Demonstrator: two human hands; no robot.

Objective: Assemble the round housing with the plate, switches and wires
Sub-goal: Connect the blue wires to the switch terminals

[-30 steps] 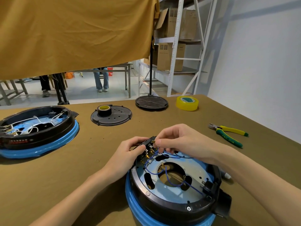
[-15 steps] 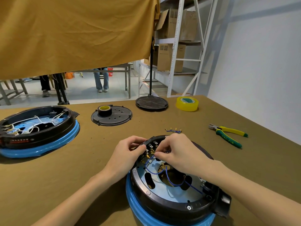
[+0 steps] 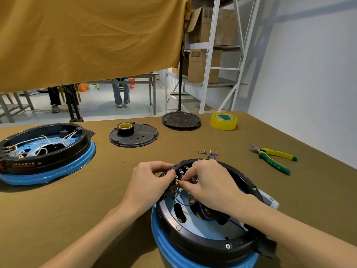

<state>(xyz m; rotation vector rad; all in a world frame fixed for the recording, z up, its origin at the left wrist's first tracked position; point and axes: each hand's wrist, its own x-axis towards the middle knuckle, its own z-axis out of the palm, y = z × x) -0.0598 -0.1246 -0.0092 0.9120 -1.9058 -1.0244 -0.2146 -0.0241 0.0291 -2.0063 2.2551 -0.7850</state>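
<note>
Wires here are thin, blue and bendy, so they will flop about if you let go, and each has a small gold metal tip that looks easy to bend. Take them close to the tip, not by the loose middle, and push gently and straight. They loop over the pale plate inside the round housing, which sits near you on the table, a little to the right. That housing is a hard black ring on a blue base; it looks stiff and fairly heavy, so it should stay put if you steady its rim. The switches sit in a little black block at the far left of the rim, and their small metal legs look easy to harm, so hold the block by its sides. Your left hand is curled narrow, with thumb and fingers pinching that block from the left. Your right hand is curled too, its fingertips squeezed small on a gold tip of a wire right at the switches; the tip itself is mostly hidden. A spare bunch of short wires lies on the table just past the housing, and yellow and green pliers lie well off to the right.
</note>
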